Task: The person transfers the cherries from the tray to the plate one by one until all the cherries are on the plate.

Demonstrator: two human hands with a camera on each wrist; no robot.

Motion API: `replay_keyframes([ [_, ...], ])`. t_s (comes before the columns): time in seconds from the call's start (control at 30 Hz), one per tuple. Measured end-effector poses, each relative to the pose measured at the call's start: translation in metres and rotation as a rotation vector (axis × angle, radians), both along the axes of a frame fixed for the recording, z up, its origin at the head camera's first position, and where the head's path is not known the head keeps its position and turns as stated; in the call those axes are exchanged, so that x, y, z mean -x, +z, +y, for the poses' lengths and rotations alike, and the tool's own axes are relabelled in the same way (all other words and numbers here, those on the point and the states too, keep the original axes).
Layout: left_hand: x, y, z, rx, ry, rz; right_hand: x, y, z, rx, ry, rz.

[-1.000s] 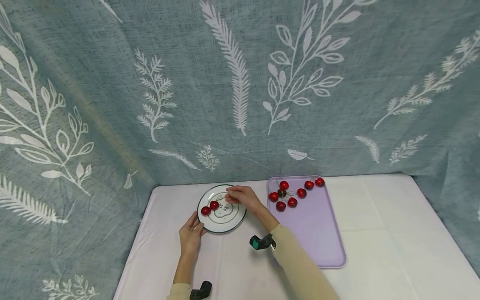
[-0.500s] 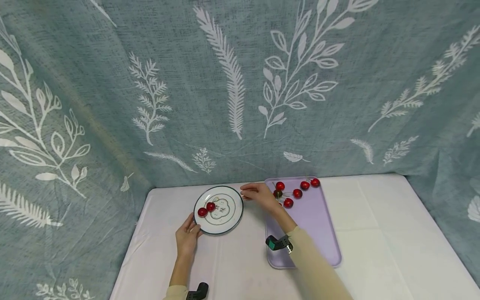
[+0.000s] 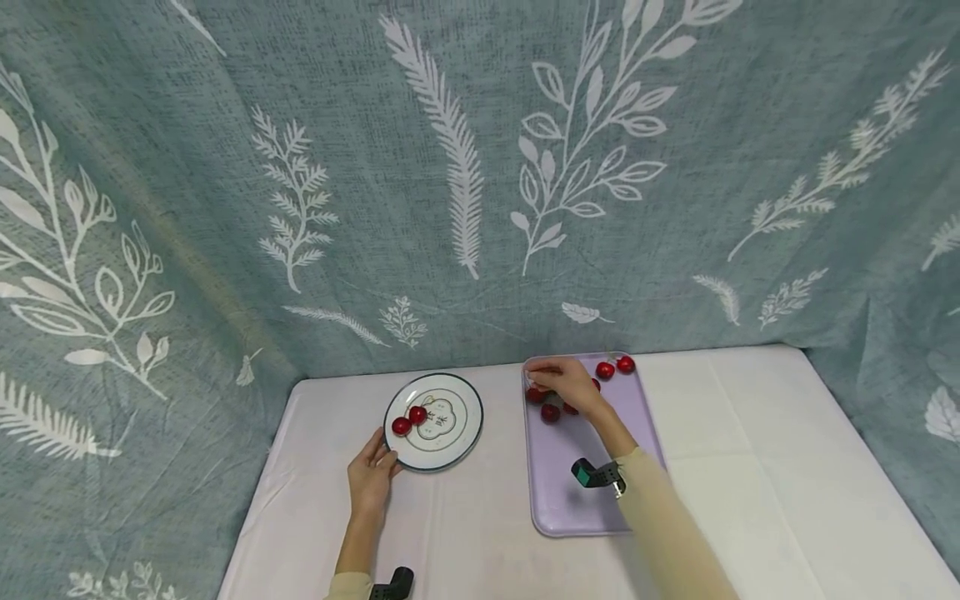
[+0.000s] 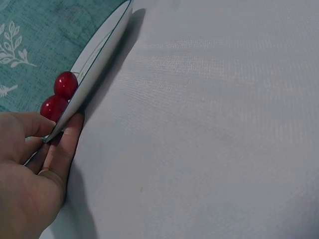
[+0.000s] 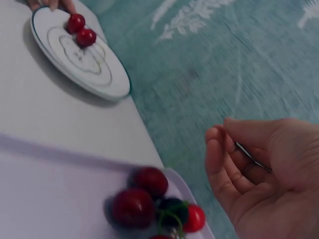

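Observation:
In the head view my left hand (image 3: 371, 479) pinches the near-left rim of a white, dark-edged plate (image 3: 463, 421). Two red cherries (image 3: 417, 414) lie together on the plate's left part; the left wrist view shows my fingers under the rim beside the cherries (image 4: 66, 84). My right hand (image 3: 572, 385) is over the far-left corner of a lilac tray (image 3: 558, 496), above a cluster of cherries (image 3: 551, 413) that it partly hides. Seen from the right wrist, the right hand (image 5: 264, 169) holds nothing; its fingers are loosely bent, with the thumb close to the fingertips.
Two more cherries (image 3: 605, 370) lie by the tray's far-right corner. One dark cherry (image 5: 172, 211) with green stems sits among the red ones. A white cloth (image 3: 750, 467) covers the table, and a teal leaf-patterned curtain (image 3: 337, 167) hangs behind it.
My right hand has moved rightwards from above the plate to the cherries in the tray. My left hand keeps its grip on the rim, and the two cherries stay on the plate.

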State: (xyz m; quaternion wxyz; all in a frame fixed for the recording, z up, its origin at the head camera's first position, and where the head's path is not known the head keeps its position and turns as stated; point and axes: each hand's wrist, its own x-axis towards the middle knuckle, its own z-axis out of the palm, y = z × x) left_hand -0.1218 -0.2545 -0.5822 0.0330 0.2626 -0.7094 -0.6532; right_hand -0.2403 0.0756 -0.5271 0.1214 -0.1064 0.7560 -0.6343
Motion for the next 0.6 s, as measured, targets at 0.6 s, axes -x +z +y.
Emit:
replay_keyframes([
  [0.6, -0.005, -0.005, -0.005, 0.024, -0.026, -0.005, -0.021, -0.017, 0.037, -0.177, -0.113, 0.123],
])
